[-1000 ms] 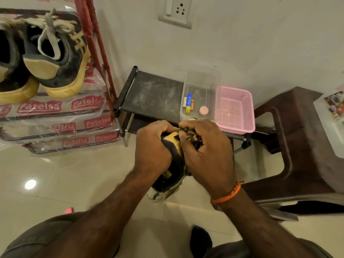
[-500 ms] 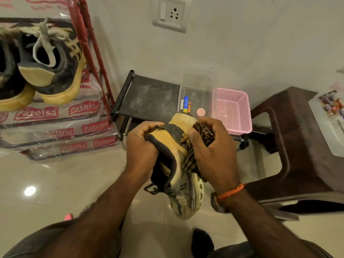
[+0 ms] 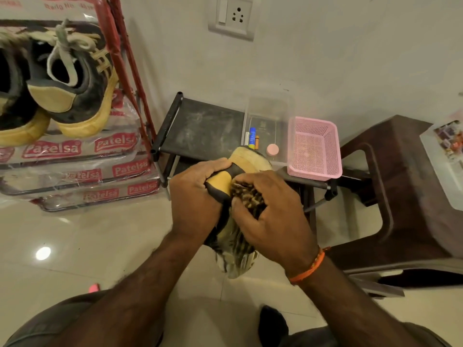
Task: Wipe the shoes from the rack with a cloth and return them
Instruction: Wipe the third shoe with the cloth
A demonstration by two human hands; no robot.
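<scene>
A: Where is the black-and-yellow suede shoe?
B: Held above the tiled floor, before the low black shelf; left hand grips its heel.
A: And the right hand?
B: Fingers curled round the brown checked cloth, pressing it against the shoe.

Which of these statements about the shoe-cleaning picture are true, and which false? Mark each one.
1. The left hand grips the shoe. True.
2. The right hand holds a cloth. True.
3. The pink basket lies on the floor. False: it sits on the black shelf.
4. The rack holds no shoes. False: sneakers sit on it.
</scene>
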